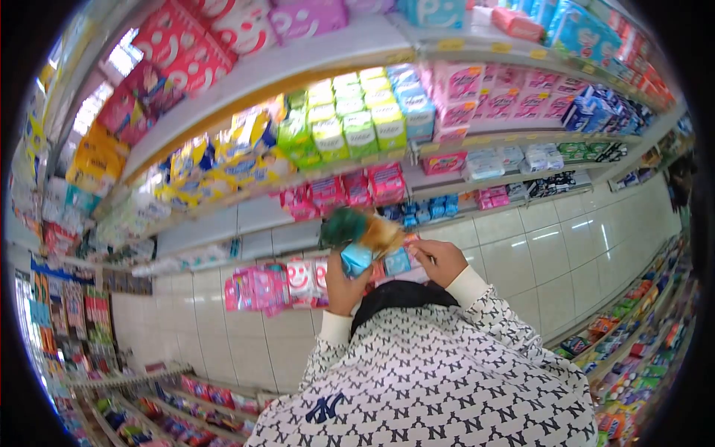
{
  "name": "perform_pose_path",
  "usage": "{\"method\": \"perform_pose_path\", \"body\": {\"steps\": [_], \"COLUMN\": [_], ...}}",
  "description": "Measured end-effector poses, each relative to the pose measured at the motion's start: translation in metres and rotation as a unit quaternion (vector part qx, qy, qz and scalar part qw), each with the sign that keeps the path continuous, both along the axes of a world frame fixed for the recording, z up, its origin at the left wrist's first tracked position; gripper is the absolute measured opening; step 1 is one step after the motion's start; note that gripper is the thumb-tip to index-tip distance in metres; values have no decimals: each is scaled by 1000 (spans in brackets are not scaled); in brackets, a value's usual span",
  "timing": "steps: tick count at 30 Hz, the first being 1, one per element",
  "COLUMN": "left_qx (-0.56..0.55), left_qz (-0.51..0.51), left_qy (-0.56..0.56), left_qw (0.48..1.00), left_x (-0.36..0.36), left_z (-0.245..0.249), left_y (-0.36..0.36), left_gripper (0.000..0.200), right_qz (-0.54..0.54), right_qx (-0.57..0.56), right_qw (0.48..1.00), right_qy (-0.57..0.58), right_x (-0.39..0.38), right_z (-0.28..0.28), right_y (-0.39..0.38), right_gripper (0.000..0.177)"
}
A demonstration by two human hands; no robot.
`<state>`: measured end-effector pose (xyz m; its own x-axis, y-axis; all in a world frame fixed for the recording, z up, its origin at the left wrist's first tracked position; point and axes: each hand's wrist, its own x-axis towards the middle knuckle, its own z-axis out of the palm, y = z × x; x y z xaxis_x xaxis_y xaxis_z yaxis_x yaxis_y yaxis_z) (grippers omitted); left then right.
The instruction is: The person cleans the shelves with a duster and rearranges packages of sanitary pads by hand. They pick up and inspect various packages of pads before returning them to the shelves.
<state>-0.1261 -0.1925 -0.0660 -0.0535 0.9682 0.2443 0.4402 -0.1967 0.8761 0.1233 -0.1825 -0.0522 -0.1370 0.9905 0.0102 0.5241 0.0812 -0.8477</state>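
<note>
My left hand point(348, 289) is raised in front of my chest, its fingers closed round a shiny light-blue packet point(356, 259). Just above that packet is a motion-smeared green and brown thing point(365, 228), soft-looking at its edges. To the right, the fingers of my right hand point(442, 262) are drawn together in a pinch by a small orange-pink edge; what they grip is too small to make out. A blue-fronted pack point(398, 261) shows between the two hands. Below them, pink packs point(257, 289) and white packs with red smiling faces point(300, 278) are on the tiled floor.
A curved-looking shelf unit ahead carries green and yellow boxes point(344, 127), pink boxes point(514, 97) and yellow packs point(223, 164). Bright pink packs point(383, 185) stand lower down. Another stocked shelf point(633, 335) runs along the right behind me. Pale floor tiles point(536, 246) lie between.
</note>
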Motion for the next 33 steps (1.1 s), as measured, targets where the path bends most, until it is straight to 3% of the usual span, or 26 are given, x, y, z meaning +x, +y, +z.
{"method": "perform_pose_path", "body": {"steps": [1,4,5,7,10,11,12,14,16,18,20,22,24,27,29,33], "left_qx": [-30,-139,-191,-278,-344,-342,-339,-329,-408,-325,-106,-15,-4,29,57,90], "left_qz": [-11,-21,-9,-31,-178,-197,-218,-258,-420,-295,-266,-267,-306,-282,-273,-243], "left_qy": [-39,-223,-280,-354,-471,-500,-489,-466,-406,-163,-68,-64,-64,-2,-10,-28], "left_qw": [999,964,941,893,793,771,774,780,701,883,956,961,950,959,960,965], "left_x": [8,33,41,56,73,72,81,98,99,93,94,120,146,182,197,201], "left_z": [8,31,38,43,37,15,17,35,101,136,167,209,235,260,265,289], "left_y": [5,29,40,62,105,117,126,143,164,181,199,208,217,230,249,293], "left_gripper": [61,57,58,51,48,50,55,66,80,81,77,74,79,83,75,58], "right_qz": [-43,-158,-63,29,104,99,95,70,38,21,20,27,32,49,32,-25], "right_qx": [-35,32,85,89,105,130,158,179,189,128,60,27,28,65,89,204], "right_qw": [998,973,983,986,989,986,980,981,975,952,916,895,881,859,895,899], "right_qy": [16,165,150,141,4,-35,-76,-2,112,279,396,444,472,505,436,386], "right_x": [7,26,39,46,71,79,88,110,127,142,156,170,177,180,190,200], "right_z": [-4,-5,-9,35,70,73,75,88,101,103,120,152,171,190,205,204], "right_y": [7,24,29,28,45,53,63,83,108,137,156,170,182,204,212,236], "right_gripper": [28,31,51,65,79,79,79,72,66,59,54,50,50,49,50,53]}}
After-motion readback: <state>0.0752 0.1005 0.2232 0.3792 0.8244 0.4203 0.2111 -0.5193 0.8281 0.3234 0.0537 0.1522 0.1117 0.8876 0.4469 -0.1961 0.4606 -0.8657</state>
